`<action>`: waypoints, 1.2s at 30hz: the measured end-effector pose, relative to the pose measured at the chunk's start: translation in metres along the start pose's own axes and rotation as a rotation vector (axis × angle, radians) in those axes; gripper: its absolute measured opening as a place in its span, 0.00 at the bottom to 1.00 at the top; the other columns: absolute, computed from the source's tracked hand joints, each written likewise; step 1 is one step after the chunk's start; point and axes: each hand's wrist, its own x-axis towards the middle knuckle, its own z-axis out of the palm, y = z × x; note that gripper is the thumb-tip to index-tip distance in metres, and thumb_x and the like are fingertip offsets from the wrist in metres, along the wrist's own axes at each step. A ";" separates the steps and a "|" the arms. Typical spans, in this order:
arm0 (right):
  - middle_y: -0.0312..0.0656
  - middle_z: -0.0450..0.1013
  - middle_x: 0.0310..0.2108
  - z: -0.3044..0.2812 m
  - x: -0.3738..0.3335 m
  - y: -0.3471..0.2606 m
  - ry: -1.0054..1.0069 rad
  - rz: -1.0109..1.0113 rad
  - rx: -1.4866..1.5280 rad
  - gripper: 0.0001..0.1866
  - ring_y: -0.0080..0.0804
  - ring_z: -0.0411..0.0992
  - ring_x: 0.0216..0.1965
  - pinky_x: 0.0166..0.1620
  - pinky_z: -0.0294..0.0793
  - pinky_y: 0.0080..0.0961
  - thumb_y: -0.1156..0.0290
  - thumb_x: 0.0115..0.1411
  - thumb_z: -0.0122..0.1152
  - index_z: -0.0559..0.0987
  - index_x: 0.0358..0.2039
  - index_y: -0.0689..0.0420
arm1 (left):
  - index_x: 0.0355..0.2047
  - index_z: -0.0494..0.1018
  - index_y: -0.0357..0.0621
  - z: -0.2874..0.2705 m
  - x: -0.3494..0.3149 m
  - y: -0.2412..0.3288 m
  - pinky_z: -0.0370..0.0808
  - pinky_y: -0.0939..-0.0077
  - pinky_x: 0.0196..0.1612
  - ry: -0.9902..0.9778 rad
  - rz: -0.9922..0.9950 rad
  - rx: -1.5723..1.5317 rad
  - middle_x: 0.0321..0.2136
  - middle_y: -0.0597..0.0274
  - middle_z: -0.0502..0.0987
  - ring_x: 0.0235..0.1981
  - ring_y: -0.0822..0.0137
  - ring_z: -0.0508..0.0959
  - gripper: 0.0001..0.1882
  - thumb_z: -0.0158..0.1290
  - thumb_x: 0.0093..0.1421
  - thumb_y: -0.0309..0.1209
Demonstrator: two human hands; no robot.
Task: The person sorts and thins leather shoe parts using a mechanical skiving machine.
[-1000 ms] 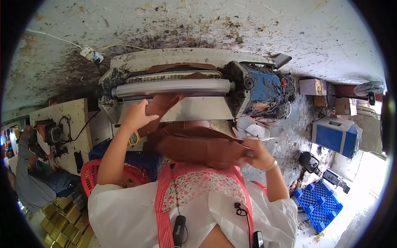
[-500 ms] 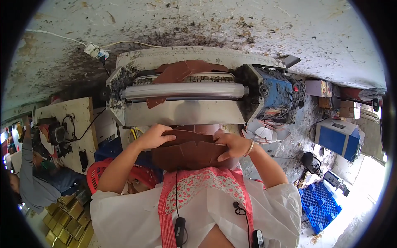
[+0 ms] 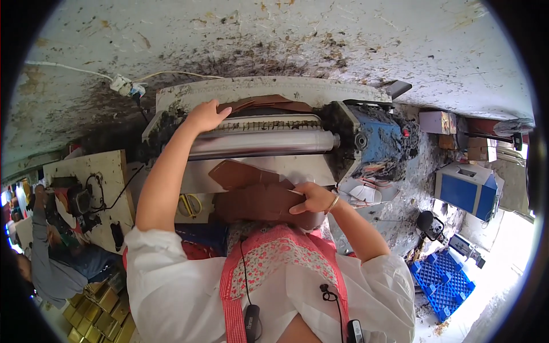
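Observation:
My right hand [image 3: 314,200] grips the edge of a stack of brown leather-like pieces [image 3: 251,204] held against my apron, thumb on top. Over the left part of a machine's silver roller [image 3: 263,143] stretches my left arm. My left hand [image 3: 207,118] is beyond the roller with thumb and fingers apart, beside the left end of some flat brown pieces [image 3: 274,103] lying behind it. Whether its fingertips touch them is hard to see. Another brown piece [image 3: 243,174] lies on the metal plate in front of the roller, partly behind the stack.
A blue, dirt-covered motor housing [image 3: 380,137] sits at the machine's right end. Yellow-handled scissors [image 3: 190,206] lie left of the stack. Pale cut pieces [image 3: 366,191] are to the right. Farther off are a blue-and-white box [image 3: 468,191], a blue plastic pallet [image 3: 440,283] and a person's grey sleeve [image 3: 51,268].
My left hand has let go of the stack and reached up past the roller. The brown piece that lay across the roller is gone from there; one now lies on the front plate.

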 end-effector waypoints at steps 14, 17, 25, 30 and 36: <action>0.39 0.75 0.32 -0.016 0.020 -0.003 -0.129 0.085 0.036 0.21 0.30 0.72 0.36 0.43 0.70 0.25 0.63 0.45 0.71 0.79 0.36 0.63 | 0.38 0.71 0.39 0.006 -0.044 0.026 0.66 0.67 0.49 -0.344 0.438 -0.284 0.40 0.52 0.70 0.46 0.56 0.69 0.22 0.55 0.57 0.47; 0.34 0.75 0.33 -0.019 0.023 0.000 -0.125 0.018 0.360 0.18 0.26 0.71 0.36 0.43 0.69 0.23 0.67 0.47 0.70 0.79 0.37 0.63 | 0.38 0.71 0.38 0.001 -0.054 0.011 0.69 0.67 0.44 0.024 0.517 -0.206 0.38 0.52 0.72 0.41 0.55 0.73 0.19 0.51 0.61 0.44; 0.57 0.55 0.57 -0.017 -0.017 -0.027 0.022 -0.476 -0.195 0.23 0.50 0.64 0.51 0.53 0.65 0.34 0.72 0.43 0.69 0.77 0.42 0.64 | 0.34 0.74 0.38 0.004 -0.046 -0.013 0.69 0.67 0.43 -0.165 0.337 -0.235 0.34 0.51 0.73 0.39 0.54 0.73 0.21 0.43 0.64 0.45; 0.52 0.64 0.54 0.007 -0.030 -0.030 0.124 -0.478 0.078 0.27 0.49 0.59 0.58 0.59 0.58 0.39 0.76 0.39 0.70 0.77 0.44 0.60 | 0.32 0.73 0.36 0.009 -0.044 -0.010 0.68 0.69 0.41 -0.190 0.404 -0.210 0.32 0.55 0.71 0.35 0.59 0.72 0.17 0.45 0.64 0.40; 0.51 0.66 0.52 0.012 -0.025 -0.040 0.354 -0.412 -0.030 0.18 0.42 0.72 0.44 0.43 0.72 0.28 0.81 0.40 0.68 0.78 0.35 0.64 | 0.36 0.72 0.41 -0.002 -0.070 -0.001 0.68 0.67 0.44 -0.004 0.664 -0.298 0.36 0.54 0.71 0.40 0.57 0.72 0.13 0.52 0.58 0.37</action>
